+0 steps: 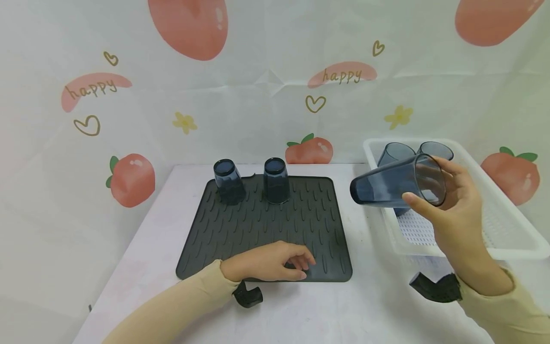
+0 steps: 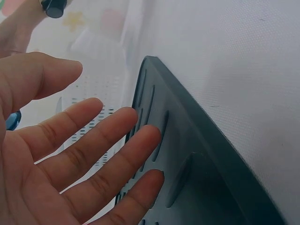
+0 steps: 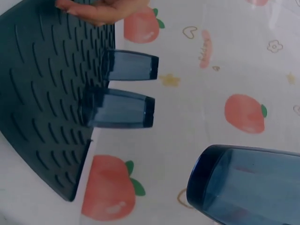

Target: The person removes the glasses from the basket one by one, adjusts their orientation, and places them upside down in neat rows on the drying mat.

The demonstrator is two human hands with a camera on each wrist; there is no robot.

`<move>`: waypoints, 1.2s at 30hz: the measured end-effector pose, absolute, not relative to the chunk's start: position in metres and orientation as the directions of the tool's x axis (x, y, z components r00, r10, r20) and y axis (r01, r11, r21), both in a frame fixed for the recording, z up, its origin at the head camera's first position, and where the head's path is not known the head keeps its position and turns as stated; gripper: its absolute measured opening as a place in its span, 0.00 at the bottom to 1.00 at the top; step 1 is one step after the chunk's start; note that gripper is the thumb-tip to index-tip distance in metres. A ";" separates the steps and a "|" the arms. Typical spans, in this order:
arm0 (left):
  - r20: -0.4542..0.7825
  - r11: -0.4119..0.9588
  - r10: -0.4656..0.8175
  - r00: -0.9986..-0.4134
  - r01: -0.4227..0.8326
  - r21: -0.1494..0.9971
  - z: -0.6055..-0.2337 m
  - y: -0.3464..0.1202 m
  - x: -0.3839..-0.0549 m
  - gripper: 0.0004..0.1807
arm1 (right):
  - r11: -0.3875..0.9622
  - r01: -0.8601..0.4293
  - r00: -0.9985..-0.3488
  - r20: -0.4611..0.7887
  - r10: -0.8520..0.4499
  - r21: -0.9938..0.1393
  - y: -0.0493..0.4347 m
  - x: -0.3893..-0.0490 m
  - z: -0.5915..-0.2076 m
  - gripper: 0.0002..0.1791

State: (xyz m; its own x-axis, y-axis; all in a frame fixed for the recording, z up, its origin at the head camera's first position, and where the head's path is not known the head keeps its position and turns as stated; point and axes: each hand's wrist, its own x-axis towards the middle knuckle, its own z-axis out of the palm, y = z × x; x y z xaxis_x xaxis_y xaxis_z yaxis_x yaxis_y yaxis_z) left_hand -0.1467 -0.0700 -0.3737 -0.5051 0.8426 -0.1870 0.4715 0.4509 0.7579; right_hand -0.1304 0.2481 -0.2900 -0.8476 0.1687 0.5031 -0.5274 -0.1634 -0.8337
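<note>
The right hand (image 1: 460, 210) pinches a blue glass (image 1: 382, 184) by its mouth end, the thumb on the near side; this glass lies almost level in the air, its base pointing left from the hand; below and beyond this same hand stands a white basket (image 1: 524, 252), in which two more glasses (image 1: 436, 149) are seen; the left hand (image 1: 270, 263) is relaxed, its fingers loosely bent around nothing, above the near edge of a dark mat (image 1: 258, 224); if it touches the mat, I cannot tell; farther out from this hand, two upturned glasses (image 1: 276, 184) stand side by side, apart, at the mat's far edge.
</note>
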 end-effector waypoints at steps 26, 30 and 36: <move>-0.189 0.456 0.839 -0.511 0.470 0.756 -0.375 -0.071 -0.145 0.15 | -0.003 -0.413 -0.911 0.413 0.000 -0.911 0.210 -0.110 -0.321 0.42; -0.186 0.459 0.837 -0.515 0.475 0.751 -0.377 -0.072 -0.146 0.15 | 0.004 -0.407 -0.913 0.407 -0.024 -0.913 0.207 -0.108 -0.325 0.43; -0.186 0.462 0.833 -0.521 0.470 0.752 -0.378 -0.073 -0.148 0.15 | 0.048 -0.377 -0.926 0.375 -0.052 -0.925 0.202 -0.106 -0.333 0.43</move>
State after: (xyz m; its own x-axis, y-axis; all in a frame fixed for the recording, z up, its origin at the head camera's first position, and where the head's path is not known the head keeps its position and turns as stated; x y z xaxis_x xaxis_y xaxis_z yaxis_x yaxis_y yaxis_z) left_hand -0.1478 -0.0730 -0.3777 -0.5210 0.8331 -0.1856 0.4703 0.4616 0.7522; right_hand -0.1060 0.2016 -0.3332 -0.9257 -0.0522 0.3746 -0.3770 0.0476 -0.9250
